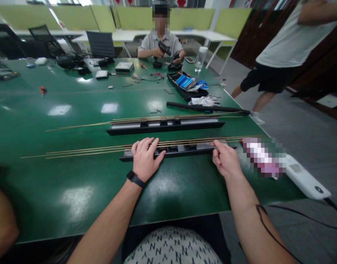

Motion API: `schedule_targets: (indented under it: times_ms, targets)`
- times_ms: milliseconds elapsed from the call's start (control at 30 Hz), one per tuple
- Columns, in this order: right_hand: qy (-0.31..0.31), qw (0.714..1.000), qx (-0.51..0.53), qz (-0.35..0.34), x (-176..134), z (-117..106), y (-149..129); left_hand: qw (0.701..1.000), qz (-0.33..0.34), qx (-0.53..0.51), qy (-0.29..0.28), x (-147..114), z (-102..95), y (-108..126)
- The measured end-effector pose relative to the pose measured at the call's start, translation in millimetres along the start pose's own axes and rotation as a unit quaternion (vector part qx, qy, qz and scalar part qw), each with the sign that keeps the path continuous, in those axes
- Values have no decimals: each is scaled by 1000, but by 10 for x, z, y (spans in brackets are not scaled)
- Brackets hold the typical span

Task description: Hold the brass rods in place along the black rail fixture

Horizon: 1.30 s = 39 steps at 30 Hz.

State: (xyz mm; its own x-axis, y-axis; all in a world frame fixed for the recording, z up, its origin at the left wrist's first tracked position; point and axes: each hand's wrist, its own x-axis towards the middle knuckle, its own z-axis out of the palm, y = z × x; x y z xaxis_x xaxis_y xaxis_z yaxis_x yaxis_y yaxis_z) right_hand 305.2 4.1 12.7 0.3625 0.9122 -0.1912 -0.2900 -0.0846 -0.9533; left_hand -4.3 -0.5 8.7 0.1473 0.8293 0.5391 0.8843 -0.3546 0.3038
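Note:
My left hand (145, 156) lies over a black metal channel (204, 150) with a pale inner face, fingers stretched across several thin brass rods (83, 151). Its thumb is apart, resting at the near side of the channel. The rods run along the channel and stick out well past its left end. Near the right end, my right hand (225, 157) is closed, other fingers curled, with the index fingertip and thumb at the rods. Whatever sits between those fingertips is too small to make out. Dark blocks (190, 146) sit inside the channel between my hands.
A second channel (165, 128) with rods lies just beyond, and a black tube (207, 107) behind it. Gloves (204, 101) and a black tray (185, 93) stand farther back. A white power strip (306, 178) is at right. A person opposite holds a power drill (164, 47); another walks at right.

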Motion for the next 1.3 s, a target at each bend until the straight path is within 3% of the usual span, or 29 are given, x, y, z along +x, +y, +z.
schedule_targets:
  times_ms: [300,767,1033,1300]
  targets:
    - [43,999,24,-16,-10,13,-30,1000,6,1,4,0,4,-6]
    - [29,999,-2,-13,-2,20,-18,1000,9,6,6,-2,1,1]
    - [73,997,32,-20,24,-41,-48,1000,14,10,13,-5,11,-8]
    - [28,1000,6,-3,5,-9,-17,1000,10,8,12,5,5,-3]
